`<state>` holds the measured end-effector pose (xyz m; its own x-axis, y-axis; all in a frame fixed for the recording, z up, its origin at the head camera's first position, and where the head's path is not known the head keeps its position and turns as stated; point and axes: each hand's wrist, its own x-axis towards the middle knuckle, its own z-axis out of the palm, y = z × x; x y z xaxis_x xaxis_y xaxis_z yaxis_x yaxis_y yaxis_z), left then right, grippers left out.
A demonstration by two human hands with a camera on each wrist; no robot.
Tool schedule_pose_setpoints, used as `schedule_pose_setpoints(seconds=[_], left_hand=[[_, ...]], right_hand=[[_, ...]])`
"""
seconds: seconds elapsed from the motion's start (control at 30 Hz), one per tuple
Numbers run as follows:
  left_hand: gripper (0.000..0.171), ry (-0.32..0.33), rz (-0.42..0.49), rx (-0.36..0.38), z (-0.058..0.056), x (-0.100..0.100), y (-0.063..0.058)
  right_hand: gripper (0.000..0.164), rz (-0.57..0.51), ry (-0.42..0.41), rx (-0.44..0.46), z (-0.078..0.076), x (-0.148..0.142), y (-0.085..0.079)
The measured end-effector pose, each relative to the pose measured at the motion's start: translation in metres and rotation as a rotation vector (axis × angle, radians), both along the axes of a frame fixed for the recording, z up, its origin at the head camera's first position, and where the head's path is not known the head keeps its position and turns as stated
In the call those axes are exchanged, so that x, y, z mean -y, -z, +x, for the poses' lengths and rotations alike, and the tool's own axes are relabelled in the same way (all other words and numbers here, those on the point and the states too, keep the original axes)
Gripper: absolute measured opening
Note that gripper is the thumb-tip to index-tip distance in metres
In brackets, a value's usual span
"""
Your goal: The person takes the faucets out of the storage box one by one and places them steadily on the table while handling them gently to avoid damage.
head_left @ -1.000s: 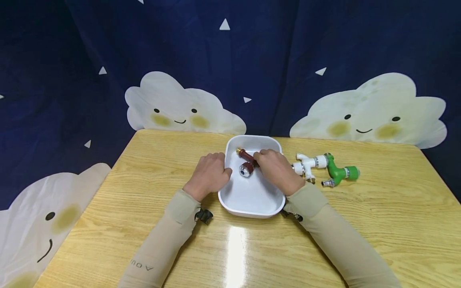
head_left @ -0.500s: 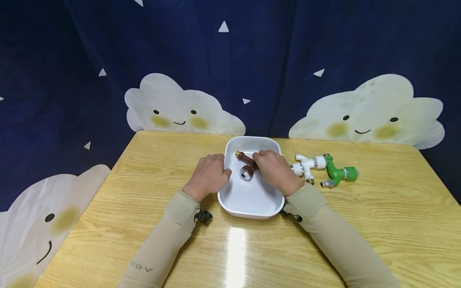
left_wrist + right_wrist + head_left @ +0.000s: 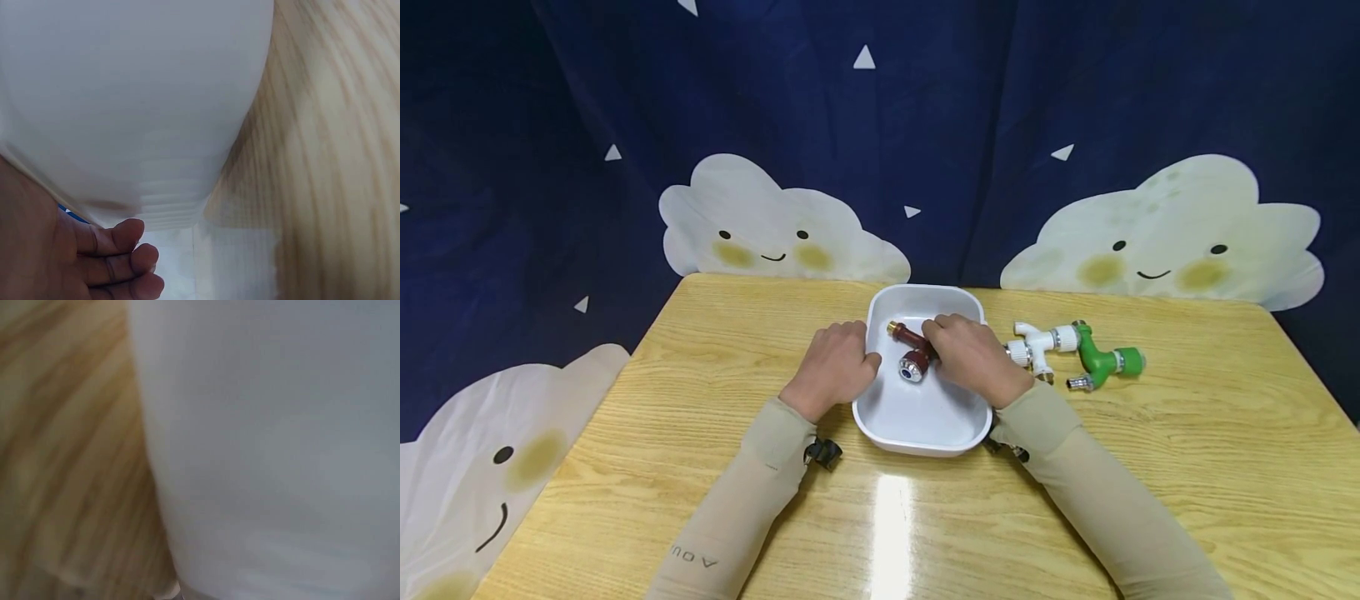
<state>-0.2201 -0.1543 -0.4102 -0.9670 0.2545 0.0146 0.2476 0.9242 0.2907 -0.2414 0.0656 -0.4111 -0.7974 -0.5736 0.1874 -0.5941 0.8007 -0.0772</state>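
Note:
A white plastic basin (image 3: 917, 417) stands on the table in front of me in the head view. On its left rim lies my left hand (image 3: 835, 371), thumb over the inner side; the left wrist view shows curled fingers (image 3: 144, 256) below the rim, outside the wall. My right hand (image 3: 973, 354) reaches over the right rim into the basin and grips the near end of a dark red water tap (image 3: 914, 362). The tap has a brass threaded end and a round chrome-faced part; its gripped end is hidden by the hand. Only the basin's outer wall (image 3: 262, 456) fills the right wrist view.
Right of the basin lie a white tap (image 3: 1041, 343) and a green tap (image 3: 1099, 362), end to end on the wooden table (image 3: 1210, 433). A dark blue curtain (image 3: 955, 125) with cloud prints hangs behind the table's far edge.
The dark red tap has shifted a little toward me and tilted in the right hand. Both hands have stayed almost in place, and the basin has not visibly moved.

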Motion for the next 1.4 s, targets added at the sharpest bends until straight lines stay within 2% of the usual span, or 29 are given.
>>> schedule_pose_setpoints(seconds=[0.23,0.67,1.1,1.4], left_hand=[[0.031,0.003,-0.006,-0.006,0.0,-0.0004,0.0],[0.027,0.011,0.002,-0.019,-0.0014,0.0004,-0.0004],[0.027,0.001,0.033,-0.023,0.0011,0.0005,0.0005],[0.027,0.007,0.025,-0.023,0.0006,0.0002,0.0004]], right_hand=[[0.019,-0.016,0.003,0.028,-0.0014,0.0007,0.0005],[0.02,-0.032,-0.012,0.016,-0.0015,-0.0002,0.001],[0.01,0.034,-0.026,-0.014,-0.0004,-0.0004,0.0008],[0.009,0.031,-0.035,-0.006,-0.0006,-0.001,0.0021]])
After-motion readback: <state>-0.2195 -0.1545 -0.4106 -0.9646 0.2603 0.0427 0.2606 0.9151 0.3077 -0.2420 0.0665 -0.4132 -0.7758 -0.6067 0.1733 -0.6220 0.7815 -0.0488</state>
